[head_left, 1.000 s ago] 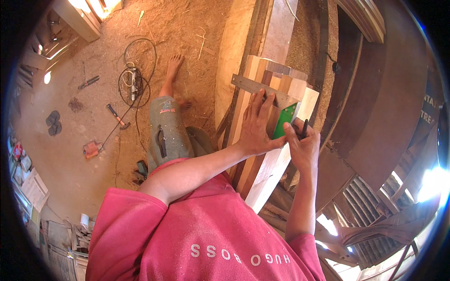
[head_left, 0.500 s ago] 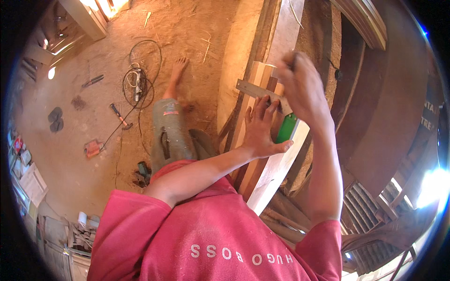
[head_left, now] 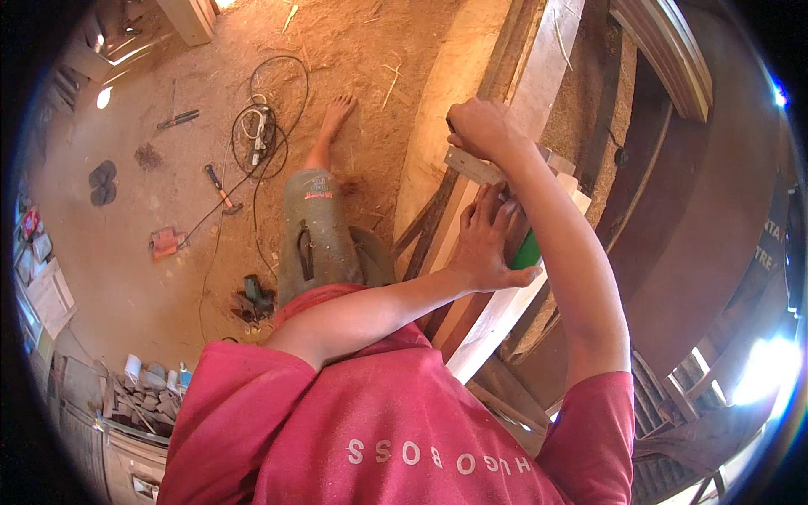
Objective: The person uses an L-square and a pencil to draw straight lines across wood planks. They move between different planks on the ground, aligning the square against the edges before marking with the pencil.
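Observation:
A try square with a steel blade and green handle [head_left: 528, 250] lies across a stack of long timber pieces [head_left: 486, 326]. Over it, my left hand [head_left: 486, 247] holds it down, fingers spread toward the blade and thumb beside the handle. My right hand [head_left: 486, 129] is closed at the blade's far left end, its forearm crossing above the square. Something small and dark shows at the edge of that fist, too hidden to name. Part of the blade and the handle are covered by my hands and right forearm.
On the dirt floor to the left lie a hammer [head_left: 223, 190], a coiled cable with a power strip [head_left: 259, 139], a pair of sandals [head_left: 103, 183] and a dark green tool [head_left: 254, 295]. More long boards [head_left: 665, 55] stand at the upper right. My bare foot [head_left: 341, 108] rests beside the timber.
My right hand has moved left from above the timber to the blade's far left end. My left hand stays on the try square. The whole view has shifted slightly.

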`<action>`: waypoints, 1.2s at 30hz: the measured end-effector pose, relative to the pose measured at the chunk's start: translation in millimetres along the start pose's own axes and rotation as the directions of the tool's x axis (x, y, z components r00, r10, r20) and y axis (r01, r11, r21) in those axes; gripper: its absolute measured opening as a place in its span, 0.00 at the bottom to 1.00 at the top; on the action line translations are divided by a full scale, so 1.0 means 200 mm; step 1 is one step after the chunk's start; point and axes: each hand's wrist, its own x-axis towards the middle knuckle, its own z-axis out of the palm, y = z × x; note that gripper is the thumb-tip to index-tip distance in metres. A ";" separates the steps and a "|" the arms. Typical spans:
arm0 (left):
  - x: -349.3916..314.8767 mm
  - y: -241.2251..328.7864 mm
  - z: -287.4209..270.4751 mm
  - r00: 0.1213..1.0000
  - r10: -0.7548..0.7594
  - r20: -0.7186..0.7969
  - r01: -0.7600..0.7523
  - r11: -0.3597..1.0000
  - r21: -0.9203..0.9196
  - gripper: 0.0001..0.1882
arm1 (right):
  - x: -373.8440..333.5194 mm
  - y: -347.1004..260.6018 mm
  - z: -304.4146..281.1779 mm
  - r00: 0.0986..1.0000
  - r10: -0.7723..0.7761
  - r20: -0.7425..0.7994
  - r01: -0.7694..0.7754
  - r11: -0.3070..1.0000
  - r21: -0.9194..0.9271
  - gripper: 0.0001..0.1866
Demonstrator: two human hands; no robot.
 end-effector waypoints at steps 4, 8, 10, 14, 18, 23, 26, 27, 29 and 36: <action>0.00 0.00 0.00 1.000 0.004 -0.009 -0.004 1.000 -0.029 0.62 | 0.03 0.00 0.04 1.000 -0.001 0.027 0.002 1.000 -0.027 0.15; 0.00 0.00 0.00 0.999 0.018 -0.037 -0.019 1.000 -0.024 0.62 | 0.02 -0.02 0.01 0.999 -0.011 0.037 0.012 1.000 -0.021 0.14; 0.00 0.01 0.00 0.999 0.017 -0.037 -0.018 1.000 -0.019 0.62 | 0.01 -0.04 -0.02 0.999 -0.016 0.052 0.017 1.000 -0.022 0.14; 0.00 0.01 0.00 0.999 0.001 -0.037 -0.002 0.999 -0.034 0.61 | -0.04 -0.05 -0.09 0.996 0.009 0.085 -0.001 0.996 -0.087 0.07; 0.00 0.02 -0.01 1.000 -0.004 -0.024 0.003 0.999 -0.044 0.61 | 0.01 -0.06 -0.10 0.997 -0.038 0.063 0.041 0.998 -0.042 0.08; 0.00 0.02 -0.02 0.999 0.004 -0.041 -0.005 1.000 -0.020 0.60 | 0.06 -0.07 -0.03 0.999 -0.021 0.041 0.024 0.997 -0.071 0.06; 0.00 0.02 -0.01 1.000 0.004 -0.012 -0.004 0.999 0.043 0.61 | 0.01 -0.06 -0.03 0.998 -0.025 0.057 0.030 0.996 -0.079 0.06; 0.00 0.02 -0.01 1.000 0.011 -0.029 -0.010 1.000 0.030 0.61 | -0.02 -0.05 -0.05 0.996 -0.022 0.081 0.027 0.998 -0.065 0.07; 0.00 0.02 0.00 0.998 -0.026 -0.050 0.024 0.999 -0.034 0.61 | -0.08 -0.05 -0.11 0.995 -0.035 0.098 0.042 0.997 -0.064 0.07; 0.00 0.03 0.00 0.998 -0.026 -0.050 0.026 1.000 -0.003 0.61 | -0.37 -0.08 -0.37 0.999 0.003 0.041 0.001 0.997 -0.079 0.08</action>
